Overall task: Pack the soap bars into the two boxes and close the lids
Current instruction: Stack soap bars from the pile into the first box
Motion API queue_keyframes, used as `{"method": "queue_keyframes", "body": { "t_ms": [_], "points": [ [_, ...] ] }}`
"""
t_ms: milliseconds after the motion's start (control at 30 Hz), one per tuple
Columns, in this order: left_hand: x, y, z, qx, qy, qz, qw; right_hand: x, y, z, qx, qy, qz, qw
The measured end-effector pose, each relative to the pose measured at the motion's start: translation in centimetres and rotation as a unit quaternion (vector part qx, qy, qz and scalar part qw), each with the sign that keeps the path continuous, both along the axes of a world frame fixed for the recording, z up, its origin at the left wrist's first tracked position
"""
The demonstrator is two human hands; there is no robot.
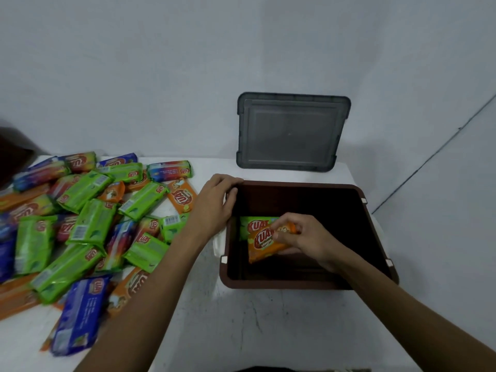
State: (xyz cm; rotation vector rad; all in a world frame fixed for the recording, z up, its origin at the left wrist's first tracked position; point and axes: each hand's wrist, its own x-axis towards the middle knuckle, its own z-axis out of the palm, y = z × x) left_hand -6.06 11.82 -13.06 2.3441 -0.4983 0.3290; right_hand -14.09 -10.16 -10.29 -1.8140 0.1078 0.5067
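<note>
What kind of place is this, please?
Probably a plain indoor packing spot: a white table against a bare wall, a pile of wrapped soap bars, and an open brown box.

Plain pale grey-white painted wall (188, 63) fills upper view. White, faintly speckled tabletop (255, 323) runs below it, back edge against wall. Dim, even light. Dark diagonal line (434, 154) crosses wall at right.
</note>
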Motion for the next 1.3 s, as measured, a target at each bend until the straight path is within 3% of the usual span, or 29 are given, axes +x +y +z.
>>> {"method": "queue_keyframes", "body": {
  "t_ms": [167,233,333,500,733,933,1100,1300],
  "points": [
    [-0.2,0.0,-0.1,-0.02,-0.009,0.001,1.0,0.1,0.4,-0.9,-0.012,0.071,0.056,0.996],
    [-0.1,0.0,-0.2,-0.023,-0.009,0.002,1.0,0.3,0.3,-1.5,-0.106,0.039,0.101,0.988],
    [-0.1,0.1,-0.3,-0.029,-0.01,0.0,1.0,0.5,0.4,-2.8,-0.277,-0.033,0.155,0.948],
    [-0.1,0.1,-0.4,-0.028,-0.01,0.002,1.0,0.7,0.5,-3.6,-0.361,-0.045,0.148,0.92],
    [0.0,0.1,-0.5,-0.033,0.006,0.003,0.999,1.2,-0.2,-2.9,-0.351,-0.033,0.167,0.921],
    [-0.7,1.1,-0.3,-0.051,0.071,-0.023,0.996,2.6,0.3,2.2,-0.294,-0.026,0.114,0.949],
    [-1.7,4.3,-0.2,-0.055,0.088,-0.007,0.995,4.1,2.6,5.7,-0.207,-0.127,0.068,0.968],
    [-1.9,11.0,-0.8,-0.021,0.08,0.055,0.995,6.9,8.8,6.1,-0.196,-0.263,0.07,0.942]
  ]
}}
